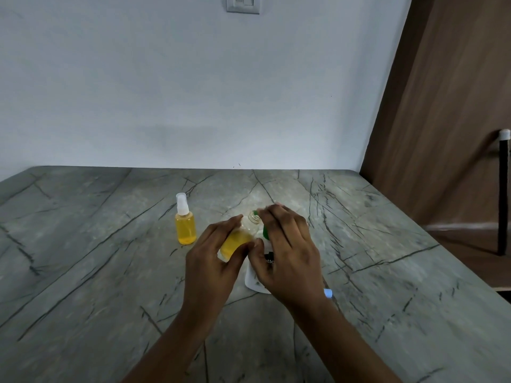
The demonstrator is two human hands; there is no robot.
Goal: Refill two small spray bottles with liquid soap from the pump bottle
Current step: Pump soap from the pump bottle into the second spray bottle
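One small spray bottle [185, 222] stands upright on the grey marble table [83, 258], capped with a white sprayer and full of yellow liquid. My left hand [214, 261] holds a second small bottle [237, 239], uncapped, tilted to the right and about half full of yellow liquid. Its open neck meets the green nozzle of the white pump bottle [255, 280]. My right hand [287, 252] rests over the green pump head, fingers curled on it, hiding most of the pump bottle.
A small white and blue object [328, 293] lies on the table just right of my right wrist; what it is I cannot tell. A wooden panel [442, 106] rises at the right, with a black pole [503, 194] beside the table edge.
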